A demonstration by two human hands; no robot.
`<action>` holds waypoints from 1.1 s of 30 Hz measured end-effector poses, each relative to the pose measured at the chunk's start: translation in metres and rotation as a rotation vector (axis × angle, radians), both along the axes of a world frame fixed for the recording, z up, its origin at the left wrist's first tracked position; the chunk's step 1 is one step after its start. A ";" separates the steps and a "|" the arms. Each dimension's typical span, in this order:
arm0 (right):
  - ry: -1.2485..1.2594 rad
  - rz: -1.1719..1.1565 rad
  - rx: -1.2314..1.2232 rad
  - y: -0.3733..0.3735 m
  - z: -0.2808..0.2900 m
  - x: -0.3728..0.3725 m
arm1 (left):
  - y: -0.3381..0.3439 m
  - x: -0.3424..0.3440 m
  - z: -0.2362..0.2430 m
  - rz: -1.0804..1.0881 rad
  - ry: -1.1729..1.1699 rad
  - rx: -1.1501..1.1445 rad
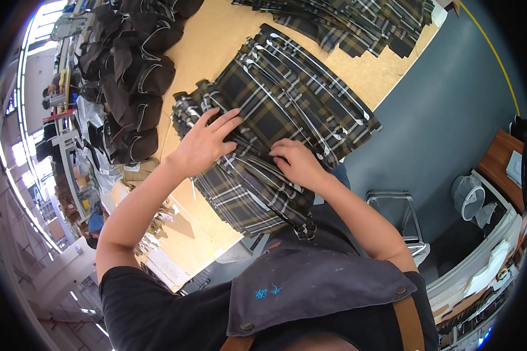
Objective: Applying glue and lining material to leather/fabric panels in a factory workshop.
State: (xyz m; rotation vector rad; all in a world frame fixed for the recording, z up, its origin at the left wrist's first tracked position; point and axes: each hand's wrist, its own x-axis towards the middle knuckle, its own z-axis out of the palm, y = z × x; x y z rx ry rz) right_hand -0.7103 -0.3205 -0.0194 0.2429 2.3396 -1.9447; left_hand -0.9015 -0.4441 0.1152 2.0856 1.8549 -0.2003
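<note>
Both hands are laid on a stack of dark plaid fabric pieces [287,117] that rests on the tan desk [216,41]. The left hand [208,140] is spread flat, fingers extended, and pressed onto the left part of the stack, apparently so that the layers are kept from sliding. The right hand [298,162] is curled, with the fingertips tucked at the edges of the upper pieces near the middle of the stack; whether a single layer is pinched cannot be told. The plaid pieces are fanned in overlapping steps toward the near edge of the desk, which leaves each edge exposed and easy to pick apart. Just beside the stack, on the left, a row of dark brown cut pieces [137,82] with pale trim is piled. A second spread of plaid pieces [357,20] lies at the far side of the desk, well apart from the hands. A grey apron [310,286] with tan straps is worn below.
</note>
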 end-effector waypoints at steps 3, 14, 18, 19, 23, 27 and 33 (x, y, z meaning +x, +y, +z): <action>0.069 -0.096 -0.266 -0.017 0.000 0.006 | 0.006 -0.012 -0.005 -0.123 0.058 -0.143; -0.246 -0.004 -0.253 0.001 0.079 0.049 | 0.039 -0.003 0.045 -0.131 0.088 -0.540; -0.096 -0.213 -0.208 0.076 0.083 0.037 | 0.113 -0.027 0.049 -0.022 0.025 -0.545; -0.001 -0.272 -0.182 0.098 0.069 0.033 | 0.134 -0.034 0.040 -0.017 0.039 -0.476; -0.190 -0.501 -0.131 0.165 0.030 0.023 | 0.183 -0.039 -0.020 -0.174 0.488 0.132; -0.186 -0.563 0.029 0.175 0.015 0.028 | 0.194 -0.032 -0.050 0.137 0.433 0.016; -0.239 -0.969 -0.394 0.176 -0.014 0.077 | 0.181 -0.054 -0.056 0.637 -0.418 -0.081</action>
